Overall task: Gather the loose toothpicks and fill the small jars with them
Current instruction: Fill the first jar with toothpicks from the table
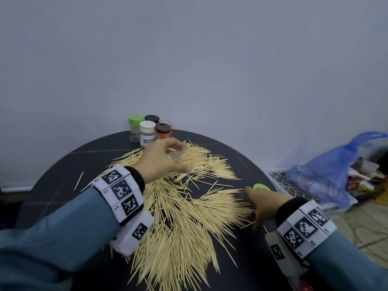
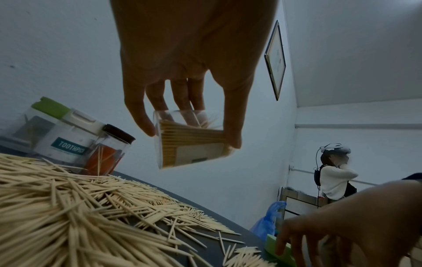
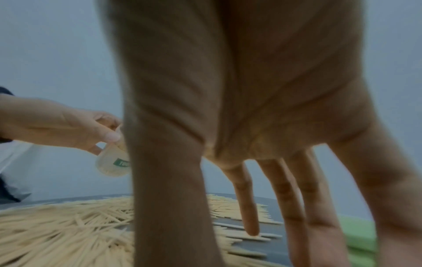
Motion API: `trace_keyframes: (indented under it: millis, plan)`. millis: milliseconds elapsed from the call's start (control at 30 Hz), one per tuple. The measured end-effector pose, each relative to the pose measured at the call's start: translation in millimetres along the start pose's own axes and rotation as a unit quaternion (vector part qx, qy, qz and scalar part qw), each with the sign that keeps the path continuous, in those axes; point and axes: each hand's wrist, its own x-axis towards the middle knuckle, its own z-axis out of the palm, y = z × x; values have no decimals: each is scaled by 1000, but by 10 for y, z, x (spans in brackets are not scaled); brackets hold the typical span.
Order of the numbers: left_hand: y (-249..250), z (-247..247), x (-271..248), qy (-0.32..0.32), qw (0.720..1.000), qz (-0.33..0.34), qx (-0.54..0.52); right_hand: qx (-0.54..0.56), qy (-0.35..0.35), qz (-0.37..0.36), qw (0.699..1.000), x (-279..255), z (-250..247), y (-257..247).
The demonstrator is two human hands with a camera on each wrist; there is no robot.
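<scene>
A clear jar [image 2: 191, 139], packed with toothpicks and lidless, is being held above the table [image 1: 52, 185] by the left hand [image 1: 161, 160], thumb and fingers curled round its wall; it is being carried tilted, mouth away from the wrist. The right hand [image 1: 262, 204] is being lowered with fingers spread and straight toward the green lid [image 1: 261, 187] at the table's right edge; its fingertips [image 3: 252, 229] are resting among loose toothpicks [image 1: 178, 227], nothing clasped. The filling of this jar is judged to be finished, and capping is being set up. For the next move, the lid is to be pinched and brought to the jar mouth, the jar being righted so nothing spills. 5 other jars [image 1: 147, 131] are standing together at the far edge, while most toothpicks are lying scattered.
</scene>
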Motion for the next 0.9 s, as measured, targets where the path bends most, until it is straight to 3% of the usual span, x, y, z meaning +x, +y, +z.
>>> trace_keyframes:
  millis: [167,267,400,567,733,833,900]
  plan:
    - [9,12,-11,-5,1000,2,6,-71,-34,41,996,-88,-6,9]
    - [18,12,-21,-6,1000,4,9,-83,-18,44,995,-136,-3,-14]
    - [16,12,-20,-8,1000,1,11,-26,38,54,997,-67,15,-80]
    - [19,7,-23,-9,1000,-1,11,87,45,42,994,187,-53,-227]
    - [14,7,-21,-9,1000,-3,9,261,-24,-32,965,297,-187,-448]
    - [10,9,-20,-7,1000,-3,10,252,8,-45,967,238,-236,-461]
    - [11,15,-20,-7,1000,-4,10,183,28,-43,982,146,-231,-398]
